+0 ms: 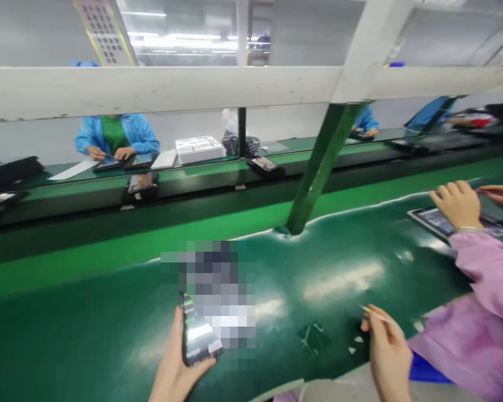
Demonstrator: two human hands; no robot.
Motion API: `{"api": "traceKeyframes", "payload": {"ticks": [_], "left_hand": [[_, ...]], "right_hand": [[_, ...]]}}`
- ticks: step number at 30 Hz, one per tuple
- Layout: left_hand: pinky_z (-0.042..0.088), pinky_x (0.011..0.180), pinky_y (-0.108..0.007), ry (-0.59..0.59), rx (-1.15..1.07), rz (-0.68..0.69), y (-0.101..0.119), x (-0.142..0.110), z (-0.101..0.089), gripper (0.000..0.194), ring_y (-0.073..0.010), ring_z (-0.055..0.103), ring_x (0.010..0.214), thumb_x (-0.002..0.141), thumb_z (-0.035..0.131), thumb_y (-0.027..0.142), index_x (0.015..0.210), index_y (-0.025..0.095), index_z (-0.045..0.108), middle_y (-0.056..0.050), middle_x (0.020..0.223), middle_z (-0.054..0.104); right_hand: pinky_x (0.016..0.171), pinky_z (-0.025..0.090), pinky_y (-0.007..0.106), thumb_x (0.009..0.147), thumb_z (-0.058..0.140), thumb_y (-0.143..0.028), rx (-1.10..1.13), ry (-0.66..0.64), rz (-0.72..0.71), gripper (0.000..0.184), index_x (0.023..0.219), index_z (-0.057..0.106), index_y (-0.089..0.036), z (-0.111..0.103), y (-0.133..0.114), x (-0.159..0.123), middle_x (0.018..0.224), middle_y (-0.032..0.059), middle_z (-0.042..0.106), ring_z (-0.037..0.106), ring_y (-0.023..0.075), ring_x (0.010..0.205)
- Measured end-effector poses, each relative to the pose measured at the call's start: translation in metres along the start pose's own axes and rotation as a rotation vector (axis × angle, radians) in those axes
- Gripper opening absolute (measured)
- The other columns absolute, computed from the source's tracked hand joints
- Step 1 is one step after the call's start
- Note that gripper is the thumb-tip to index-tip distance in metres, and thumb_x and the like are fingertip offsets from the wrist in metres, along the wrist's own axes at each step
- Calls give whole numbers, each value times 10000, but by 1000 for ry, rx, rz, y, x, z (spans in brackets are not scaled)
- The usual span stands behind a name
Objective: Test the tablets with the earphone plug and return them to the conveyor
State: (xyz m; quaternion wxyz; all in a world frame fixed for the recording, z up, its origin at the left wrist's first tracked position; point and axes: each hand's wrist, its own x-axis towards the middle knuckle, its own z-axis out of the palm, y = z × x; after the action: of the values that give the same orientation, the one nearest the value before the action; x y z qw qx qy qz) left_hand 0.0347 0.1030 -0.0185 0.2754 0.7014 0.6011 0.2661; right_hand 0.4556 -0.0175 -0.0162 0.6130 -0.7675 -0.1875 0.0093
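Note:
My left hand (178,365) is wrapped around a smartphone (199,332), thumb along its lower edge and fingers at its left side. The phone is tilted, and its glossy face shows a bright reflection and some green marks. A blurred, pixelated patch covers what lies just beyond it. On the right, my right hand (388,349) pinches a thin pale stick (376,314) whose tip points up and left. Small white scraps (355,345) and a crumpled clear film (313,339) lie on the green mat (268,357) to the left of that hand.
At the right, a neighbour in pink sleeves (484,268) works over a tablet-like device (433,220). A green post (318,173) rises from the mat's far edge. Beyond it, a conveyor (193,190) carries black trays with devices, and a person in blue (117,134) sits across.

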Motion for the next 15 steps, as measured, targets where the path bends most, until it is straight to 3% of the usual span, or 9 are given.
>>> {"api": "traceKeyframes", "payload": {"ticks": [4,8,12,15], "left_hand": [[477,999,-514,-117,0,96,34,94,11,1121,-395,478,1300,667,704,534,1530,165,89,-196,1476,423],[431,1043,-503,-158,-10,162,74,177,30,1174,-382,453,1324,651,682,593,1517,121,47,-219,1492,388],[438,1026,-507,-100,17,227,105,237,57,1105,-384,440,1333,674,655,593,1494,99,104,-240,1486,381],[451,1011,-506,-63,32,257,118,265,74,1039,-384,437,1334,692,630,605,1477,114,160,-237,1496,359]], "right_hand": [[536,507,341,703,573,-768,-34,-34,-27,625,737,700,-157,15,-12,-14,909,168,697,606,237,610],[638,573,357,815,450,-756,-188,-132,-165,624,774,748,-209,23,-10,-17,934,127,727,695,304,802],[694,598,363,870,398,-729,-253,-91,-248,617,779,760,-238,24,-2,-19,910,87,737,712,301,842],[711,604,359,891,393,-708,-256,-76,-273,609,775,768,-243,24,0,-20,900,79,739,716,296,842]]}}
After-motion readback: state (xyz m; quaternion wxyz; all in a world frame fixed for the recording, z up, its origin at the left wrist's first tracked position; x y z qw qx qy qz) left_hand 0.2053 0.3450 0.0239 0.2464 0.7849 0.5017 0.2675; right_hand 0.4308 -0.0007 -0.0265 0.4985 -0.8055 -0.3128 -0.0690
